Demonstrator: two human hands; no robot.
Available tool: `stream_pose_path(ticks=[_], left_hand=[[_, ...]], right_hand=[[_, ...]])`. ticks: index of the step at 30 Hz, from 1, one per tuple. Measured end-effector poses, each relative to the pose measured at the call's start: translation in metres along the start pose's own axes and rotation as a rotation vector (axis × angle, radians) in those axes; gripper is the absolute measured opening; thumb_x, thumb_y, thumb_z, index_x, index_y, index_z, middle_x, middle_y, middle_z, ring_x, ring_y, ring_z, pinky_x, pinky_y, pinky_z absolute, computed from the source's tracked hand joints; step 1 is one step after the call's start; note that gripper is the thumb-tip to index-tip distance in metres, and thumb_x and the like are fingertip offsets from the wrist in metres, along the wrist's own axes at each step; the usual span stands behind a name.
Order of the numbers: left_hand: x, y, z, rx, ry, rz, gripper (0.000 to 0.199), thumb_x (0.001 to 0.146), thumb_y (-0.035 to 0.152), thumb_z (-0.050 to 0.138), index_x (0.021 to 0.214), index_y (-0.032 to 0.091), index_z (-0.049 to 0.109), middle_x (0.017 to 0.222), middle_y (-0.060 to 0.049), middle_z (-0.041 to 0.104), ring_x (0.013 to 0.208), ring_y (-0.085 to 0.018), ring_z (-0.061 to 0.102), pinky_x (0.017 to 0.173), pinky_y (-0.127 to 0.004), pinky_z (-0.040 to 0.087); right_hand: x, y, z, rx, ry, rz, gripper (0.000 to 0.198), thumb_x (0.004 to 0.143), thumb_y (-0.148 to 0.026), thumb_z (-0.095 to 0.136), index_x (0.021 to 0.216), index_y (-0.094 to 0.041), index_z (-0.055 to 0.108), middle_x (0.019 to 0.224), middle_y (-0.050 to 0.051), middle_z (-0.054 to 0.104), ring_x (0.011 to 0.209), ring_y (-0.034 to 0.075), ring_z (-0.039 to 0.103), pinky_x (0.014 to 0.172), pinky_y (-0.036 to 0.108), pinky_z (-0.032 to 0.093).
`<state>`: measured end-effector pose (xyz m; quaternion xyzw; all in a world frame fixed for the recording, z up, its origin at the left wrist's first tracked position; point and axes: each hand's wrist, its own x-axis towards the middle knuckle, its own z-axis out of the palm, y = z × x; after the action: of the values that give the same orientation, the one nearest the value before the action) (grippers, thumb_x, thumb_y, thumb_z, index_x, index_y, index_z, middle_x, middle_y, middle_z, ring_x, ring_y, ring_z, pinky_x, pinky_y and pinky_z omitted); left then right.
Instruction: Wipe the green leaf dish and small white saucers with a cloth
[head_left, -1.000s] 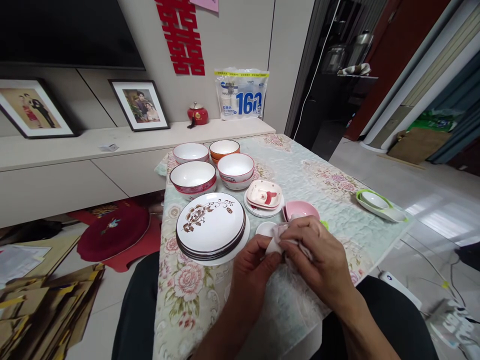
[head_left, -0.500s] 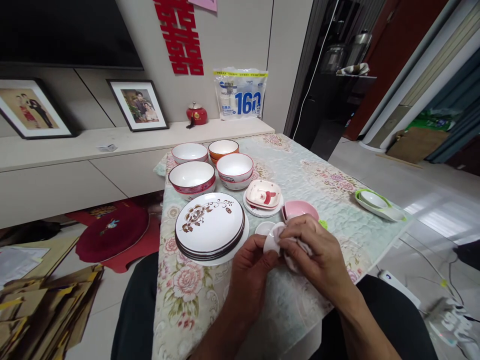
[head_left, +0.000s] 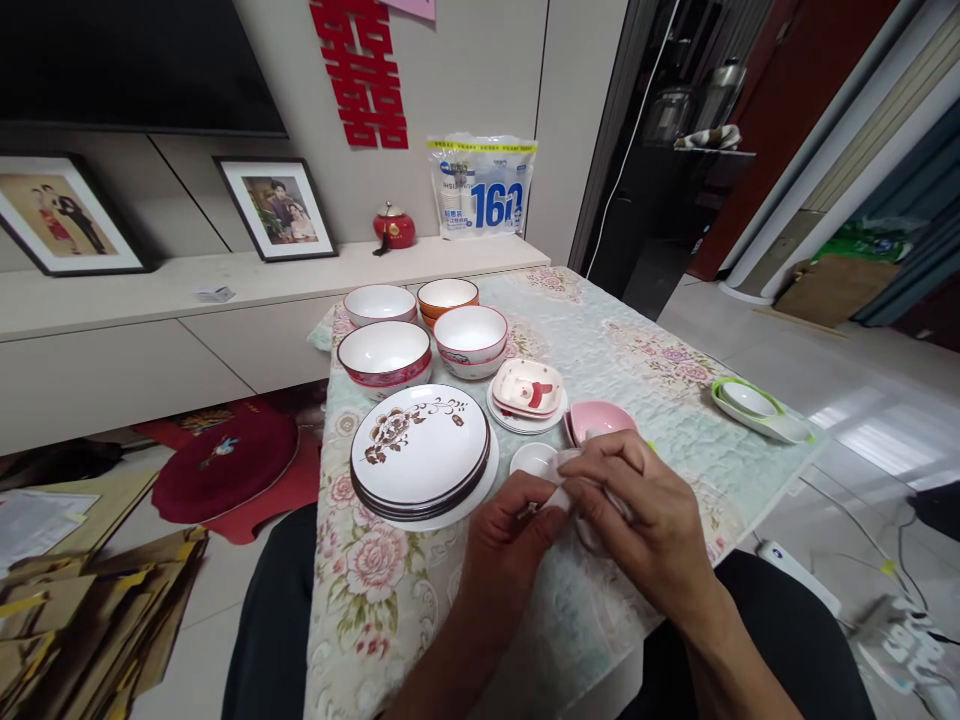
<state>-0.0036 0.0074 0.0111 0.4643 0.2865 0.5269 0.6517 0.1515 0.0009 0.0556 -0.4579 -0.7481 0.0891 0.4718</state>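
My left hand [head_left: 506,545] pinches a small white dish [head_left: 557,499], now tilted nearly edge-on and largely hidden by fingers. My right hand [head_left: 649,510] is closed around a pale, crumpled cloth [head_left: 590,536] and presses it against the dish. Just beyond my fingers, another small white dish [head_left: 531,459] lies on the table. Pink bowls [head_left: 602,420] sit behind my right hand, partly covered by it. Left of my hands stands a stack of brown-rimmed plates [head_left: 424,455] with a flower pattern. Square dishes [head_left: 529,388] with a red-scarf figure rest on white plates.
Several stacked bowls [head_left: 384,350] stand toward the far left of the table. A green-edged dish with a small bowl [head_left: 748,400] is near the right edge. The flowered tablecloth [head_left: 375,590] covers the table. Behind it runs a low cabinet [head_left: 285,290].
The held dish has turned from showing its round white face to nearly edge-on. Both hands stay in about the same place, and the dish on the table is more exposed.
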Motion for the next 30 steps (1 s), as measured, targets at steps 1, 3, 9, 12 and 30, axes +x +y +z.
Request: stream_pose_path(ticks=[1, 3, 9, 12, 30], left_hand=[[0.000, 0.000, 0.000, -0.005, -0.001, -0.004, 0.006, 0.086, 0.024, 0.072, 0.085, 0.019, 0.076, 0.084, -0.001, 0.064, 0.083, -0.017, 0.055, 0.081, -0.030, 0.043], [0.000, -0.001, 0.000, -0.043, 0.000, -0.023, 0.006, 0.084, 0.024, 0.074, 0.087, 0.020, 0.077, 0.086, -0.001, 0.065, 0.084, -0.017, 0.056, 0.081, -0.029, 0.042], [0.001, -0.004, 0.001, -0.150, 0.014, -0.062, 0.014, 0.082, 0.032, 0.078, 0.083, 0.018, 0.075, 0.078, 0.000, 0.064, 0.077, -0.014, 0.053, 0.076, -0.027, 0.040], [0.001, -0.002, 0.001, -0.070, 0.013, -0.065, 0.013, 0.084, 0.030, 0.076, 0.083, 0.017, 0.073, 0.074, 0.001, 0.061, 0.075, -0.014, 0.052, 0.073, -0.027, 0.039], [0.001, 0.003, 0.010, -0.368, 0.077, -0.156, 0.014, 0.079, 0.028, 0.080, 0.083, 0.017, 0.073, 0.086, -0.002, 0.072, 0.082, -0.016, 0.064, 0.082, -0.033, 0.054]], right_hand=[[0.001, 0.005, -0.002, 0.026, 0.019, 0.034, 0.015, 0.094, -0.015, 0.062, 0.103, -0.022, 0.072, 0.093, 0.005, 0.063, 0.089, 0.018, 0.063, 0.074, 0.031, 0.050], [0.002, 0.016, -0.004, 0.085, 0.053, 0.122, 0.012, 0.095, -0.018, 0.062, 0.099, -0.023, 0.072, 0.092, 0.004, 0.067, 0.089, 0.018, 0.064, 0.076, 0.032, 0.051], [0.001, 0.022, -0.001, 0.074, 0.104, 0.171, 0.010, 0.096, -0.019, 0.061, 0.096, -0.021, 0.071, 0.091, 0.003, 0.068, 0.088, 0.017, 0.063, 0.078, 0.030, 0.049], [-0.001, 0.007, 0.001, -0.032, 0.046, 0.035, 0.013, 0.095, -0.014, 0.061, 0.102, -0.018, 0.071, 0.093, 0.005, 0.063, 0.091, 0.016, 0.061, 0.077, 0.028, 0.048], [-0.003, 0.009, 0.006, -0.041, 0.098, 0.027, 0.014, 0.093, -0.014, 0.063, 0.104, -0.021, 0.069, 0.097, 0.006, 0.063, 0.094, 0.019, 0.062, 0.079, 0.031, 0.050]])
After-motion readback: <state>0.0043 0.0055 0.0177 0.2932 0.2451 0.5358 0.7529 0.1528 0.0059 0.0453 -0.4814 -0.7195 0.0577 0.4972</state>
